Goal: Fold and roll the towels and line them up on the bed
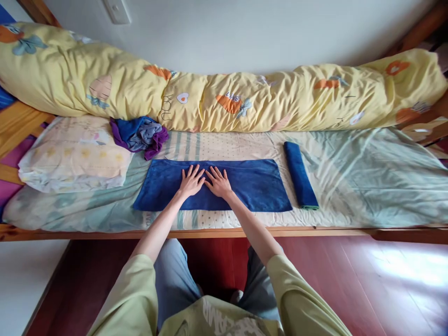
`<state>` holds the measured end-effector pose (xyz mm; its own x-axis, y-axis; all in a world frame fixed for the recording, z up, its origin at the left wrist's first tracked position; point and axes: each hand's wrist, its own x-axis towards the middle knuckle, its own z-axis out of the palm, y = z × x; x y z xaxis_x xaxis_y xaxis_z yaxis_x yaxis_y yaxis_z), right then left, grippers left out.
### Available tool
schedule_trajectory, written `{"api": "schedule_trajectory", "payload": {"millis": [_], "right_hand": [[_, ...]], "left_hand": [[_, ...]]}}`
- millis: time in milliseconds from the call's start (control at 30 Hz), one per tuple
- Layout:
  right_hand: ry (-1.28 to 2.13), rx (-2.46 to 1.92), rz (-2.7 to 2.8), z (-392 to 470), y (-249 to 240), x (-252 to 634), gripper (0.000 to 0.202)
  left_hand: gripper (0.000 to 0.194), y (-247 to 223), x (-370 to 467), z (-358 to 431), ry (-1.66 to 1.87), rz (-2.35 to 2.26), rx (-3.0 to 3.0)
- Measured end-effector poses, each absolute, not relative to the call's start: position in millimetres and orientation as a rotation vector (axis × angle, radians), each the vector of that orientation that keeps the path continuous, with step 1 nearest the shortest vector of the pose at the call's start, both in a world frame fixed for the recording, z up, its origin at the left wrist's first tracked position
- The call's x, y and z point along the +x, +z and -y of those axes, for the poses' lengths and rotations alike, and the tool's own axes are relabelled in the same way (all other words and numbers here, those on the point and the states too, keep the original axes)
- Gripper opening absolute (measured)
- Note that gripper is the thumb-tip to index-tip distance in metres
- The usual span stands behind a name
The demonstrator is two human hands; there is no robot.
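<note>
A dark blue towel (252, 186) lies spread out flat on the bed, its long side along the bed's front edge. My left hand (191, 181) rests palm down near the towel's middle with its fingers spread. Right beside it, my right hand (218, 182) also lies flat on the cloth, fingers apart, the two hands almost touching at the thumbs. To the right of the towel is a rolled blue towel (301, 176), set apart from it. A crumpled heap of blue, grey and purple cloths (143, 135) sits behind the towel's left end.
A yellow quilt (199, 100) with carrot prints is rolled along the wall. At the left end lies a pale pillow (75, 156). The patterned sheet (367, 177) covers the mattress, and a wooden bed rail (332, 233) runs along the front.
</note>
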<state>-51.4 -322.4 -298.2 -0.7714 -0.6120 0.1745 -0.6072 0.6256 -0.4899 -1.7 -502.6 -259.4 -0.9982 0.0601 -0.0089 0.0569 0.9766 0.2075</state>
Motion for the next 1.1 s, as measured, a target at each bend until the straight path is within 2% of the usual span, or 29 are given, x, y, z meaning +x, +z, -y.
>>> {"api": "schedule_trajectory", "payload": {"millis": [100,200,333,500,633,733,1000,1100], "right_hand": [[-0.867,-1.017,-2.873,292.3,-300.2,-82.6,0.054],[-0.813,-0.788,-2.977,240.8,-293.8,-119.9,0.049],[-0.537,-0.366,-3.087,162.1,-274.2,-173.2,0.049],[-0.219,-0.446,-2.929,105.7,-251.4,-216.8,0.041],[-0.131,-0.501,-2.918,103.9,-244.7,-222.8,0.034],[-0.147,-0.386,-3.043,108.7,-247.0,-219.4,0.033],[-0.312,-0.028,-3.291,138.7,-262.4,-199.1,0.042],[-0.498,-0.219,-3.407,198.5,-265.6,-169.4,0.052]], "left_hand": [[0.059,-262.8,-11.7,537.6,0.308,-3.139,-0.04],[0.057,-255.8,-20.9,588.5,0.259,-3.123,-0.229],[0.049,-233.2,-37.5,661.1,0.195,-3.045,-0.449],[0.039,-211.1,-56.2,706.7,0.117,-2.981,-0.47],[0.026,-211.5,-64.2,707.7,0.092,-2.981,-0.457],[0.024,-213.7,-68.3,704.3,0.072,-3.06,-0.54],[0.035,-220.9,-63.9,667.4,0.06,-3.356,-0.866],[0.047,-231.1,-58.3,606.8,0.066,-3.536,-0.564]]}}
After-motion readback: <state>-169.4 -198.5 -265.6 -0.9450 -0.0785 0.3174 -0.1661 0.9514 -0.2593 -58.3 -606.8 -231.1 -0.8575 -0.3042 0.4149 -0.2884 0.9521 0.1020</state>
